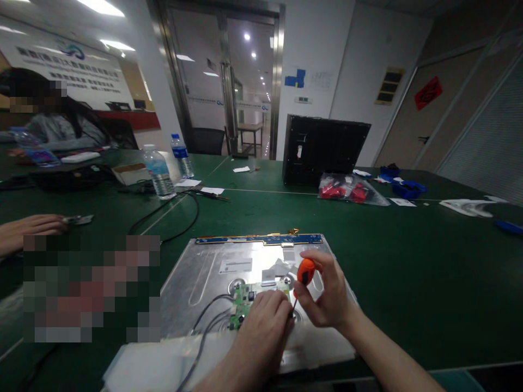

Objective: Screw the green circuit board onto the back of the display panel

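A silver metal panel point(212, 272), the back of a display, lies flat on the green table in front of me. A small green circuit board point(244, 301) sits on it with grey cables point(208, 316) running off toward me. My right hand point(327, 294) is closed round an orange-handled screwdriver point(305, 271), held upright with its tip down by the board. My left hand point(263, 321) rests on the board beside the screwdriver's tip, fingers curled together; what is under them is hidden.
Two water bottles point(158, 171) and black cables point(171, 215) lie at the left. A black monitor point(322, 149) stands at the back, with a bag of red parts point(347, 190) and blue parts point(408, 189) beside it. Another person's hand point(28, 231) rests at the far left.
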{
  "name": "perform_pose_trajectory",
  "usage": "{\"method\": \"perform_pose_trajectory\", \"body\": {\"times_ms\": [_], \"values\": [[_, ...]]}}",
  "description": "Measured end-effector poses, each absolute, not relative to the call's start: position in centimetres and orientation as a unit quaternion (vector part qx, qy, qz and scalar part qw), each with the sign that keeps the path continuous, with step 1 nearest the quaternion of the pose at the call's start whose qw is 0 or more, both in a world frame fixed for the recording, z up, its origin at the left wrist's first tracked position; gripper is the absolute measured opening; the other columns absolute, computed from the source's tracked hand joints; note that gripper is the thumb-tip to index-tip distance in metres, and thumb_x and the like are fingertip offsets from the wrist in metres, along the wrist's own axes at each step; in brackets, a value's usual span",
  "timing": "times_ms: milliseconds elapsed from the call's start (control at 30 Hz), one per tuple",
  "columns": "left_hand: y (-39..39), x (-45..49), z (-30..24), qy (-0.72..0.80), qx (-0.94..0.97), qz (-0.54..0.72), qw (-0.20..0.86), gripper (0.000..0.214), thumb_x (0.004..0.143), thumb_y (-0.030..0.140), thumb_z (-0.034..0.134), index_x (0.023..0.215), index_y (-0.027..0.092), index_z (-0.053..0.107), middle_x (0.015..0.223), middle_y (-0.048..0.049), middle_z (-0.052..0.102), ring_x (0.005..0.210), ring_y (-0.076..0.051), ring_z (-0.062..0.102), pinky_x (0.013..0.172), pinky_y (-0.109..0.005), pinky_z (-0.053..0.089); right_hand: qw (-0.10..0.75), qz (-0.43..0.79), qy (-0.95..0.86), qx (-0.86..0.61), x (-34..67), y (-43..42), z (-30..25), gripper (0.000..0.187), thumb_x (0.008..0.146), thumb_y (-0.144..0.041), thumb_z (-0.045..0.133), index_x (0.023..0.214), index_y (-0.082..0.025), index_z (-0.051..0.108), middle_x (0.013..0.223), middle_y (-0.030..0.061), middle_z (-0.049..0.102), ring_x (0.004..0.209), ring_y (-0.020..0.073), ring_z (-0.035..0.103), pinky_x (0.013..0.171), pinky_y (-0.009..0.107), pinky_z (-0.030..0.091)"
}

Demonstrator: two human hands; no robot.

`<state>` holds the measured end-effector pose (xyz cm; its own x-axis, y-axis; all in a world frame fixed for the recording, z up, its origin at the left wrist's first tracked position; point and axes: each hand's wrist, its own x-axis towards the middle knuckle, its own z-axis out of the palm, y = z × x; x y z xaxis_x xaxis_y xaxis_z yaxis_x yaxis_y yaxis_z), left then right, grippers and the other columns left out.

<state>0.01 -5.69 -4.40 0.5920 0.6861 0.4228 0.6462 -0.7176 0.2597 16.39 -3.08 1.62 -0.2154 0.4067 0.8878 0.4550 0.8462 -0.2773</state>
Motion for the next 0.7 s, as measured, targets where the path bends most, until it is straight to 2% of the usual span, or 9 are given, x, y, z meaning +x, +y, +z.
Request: {"method": "perform_pose_trajectory", "body": {"times_ms": [233, 433, 700], "values": [[-5.57, 0.11, -4.4, 0.376, 0.89, 0.259, 0.02, 0.013, 0.085, 0.006, 0.051, 0.084, 0.018, 0.054, 0.09, -0.0057, 0.062, 0.083, -0.024, 0.058, 0.075, -0.039, 0.051, 0.54, -0.035, -0.793, -0.28, 16.49, -3.23, 1.99, 0.043, 0.088, -0.019, 0.048, 0.131, -0.016, 0.044, 0.079, 0.0023, 0.063, 0.06, 0.0137, 0.058, 0.055, 0.024, 0.051], [-5.58, 0.04, -4.39, 0.368, 0.894, 0.256, 0.009, 0.014, 0.088, 0.006, 0.05, 0.085, 0.019, 0.055, 0.09, -0.0053, 0.062, 0.084, -0.023, 0.057, 0.077, -0.038, 0.049, 0.532, -0.029, -0.797, -0.285, 16.61, -3.34, 2.08, 0.047, 0.089, -0.018, 0.042, 0.135, -0.015, 0.042, 0.083, 0.0047, 0.064, 0.063, 0.0149, 0.062, 0.057, 0.026, 0.052], [-5.4, 0.08, -4.68, 0.367, 0.894, 0.258, -0.003, 0.015, 0.09, 0.005, 0.049, 0.087, 0.018, 0.056, 0.089, -0.0054, 0.062, 0.083, -0.025, 0.058, 0.075, -0.039, 0.048, 0.53, -0.035, -0.8, -0.28, 16.64, -3.38, 1.99, 0.048, 0.089, -0.019, 0.042, 0.136, -0.015, 0.041, 0.079, 0.0027, 0.063, 0.061, 0.015, 0.061, 0.056, 0.026, 0.051]]}}
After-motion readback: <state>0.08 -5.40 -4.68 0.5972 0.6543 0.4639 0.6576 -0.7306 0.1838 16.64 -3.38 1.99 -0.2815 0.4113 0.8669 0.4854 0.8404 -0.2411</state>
